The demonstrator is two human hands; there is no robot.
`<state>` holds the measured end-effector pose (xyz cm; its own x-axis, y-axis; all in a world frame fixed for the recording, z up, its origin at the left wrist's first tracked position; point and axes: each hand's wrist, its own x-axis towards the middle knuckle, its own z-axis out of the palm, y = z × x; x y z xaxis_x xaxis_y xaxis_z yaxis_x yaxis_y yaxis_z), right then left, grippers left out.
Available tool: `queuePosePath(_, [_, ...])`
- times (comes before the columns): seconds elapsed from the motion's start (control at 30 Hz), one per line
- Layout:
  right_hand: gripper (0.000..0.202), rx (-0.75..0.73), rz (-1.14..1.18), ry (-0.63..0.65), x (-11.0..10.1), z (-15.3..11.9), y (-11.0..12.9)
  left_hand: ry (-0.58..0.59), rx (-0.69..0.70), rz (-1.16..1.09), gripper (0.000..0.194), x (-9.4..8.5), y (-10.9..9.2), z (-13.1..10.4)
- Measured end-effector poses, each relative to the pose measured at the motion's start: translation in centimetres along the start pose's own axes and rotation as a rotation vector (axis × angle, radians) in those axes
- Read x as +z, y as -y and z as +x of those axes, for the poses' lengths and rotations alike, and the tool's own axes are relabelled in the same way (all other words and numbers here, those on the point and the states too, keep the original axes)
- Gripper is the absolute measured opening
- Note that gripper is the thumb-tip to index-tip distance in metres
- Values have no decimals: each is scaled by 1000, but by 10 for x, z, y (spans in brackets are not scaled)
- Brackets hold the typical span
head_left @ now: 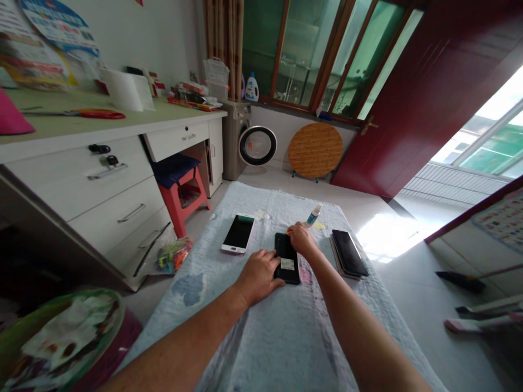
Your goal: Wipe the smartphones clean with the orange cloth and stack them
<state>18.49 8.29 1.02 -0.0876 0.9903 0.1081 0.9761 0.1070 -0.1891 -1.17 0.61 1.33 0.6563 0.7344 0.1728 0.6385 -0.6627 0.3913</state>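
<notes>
A black smartphone (287,265) lies on the cloth-covered table between my hands, with a pale label on its upward face. My left hand (259,275) holds it along its left side, fingertips on the edge and thumb near the lower corner. Closed at the phone's upper right end is my right hand (301,239); a bit of orange shows at its fingertips, too small to name. To the left rests a white phone (239,234) with a dark screen. Another dark phone (349,253) lies on the right. Just beyond my right hand is a small spray bottle (313,216).
A pale blue patterned cloth (196,321) covers the table. At lower left stands a bin (118,310) with used tissues. A desk (122,133) with drawers runs along the left, a red stool (177,207) beneath it. Behind are an open washing machine (232,139) and a round wooden board (315,149).
</notes>
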Motion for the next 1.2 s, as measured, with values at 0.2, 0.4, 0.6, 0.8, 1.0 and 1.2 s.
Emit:
queuePosePath(0.2, [29,-85,-26,93,3,20,20,5,-25,31,52,3,1,0])
queuePosePath(0.4, [30,-127,-66,163,5,26,34,-28,-33,59,54,10,3,-1])
queuePosePath(0.6, [33,-115,-114,181,-3,22,17,-50,-54,47,52,9,0,-3])
queuePosePath(0.8, [34,-51,-145,185,-9,17,-8,-50,-49,32,48,6,-2,-3])
queuePosePath(1.0, [32,-32,-149,187,-8,18,1,-35,-24,30,48,4,-1,-2])
queuePosePath(1.2, [31,-78,-123,197,1,25,30,-29,-31,53,52,7,0,-1])
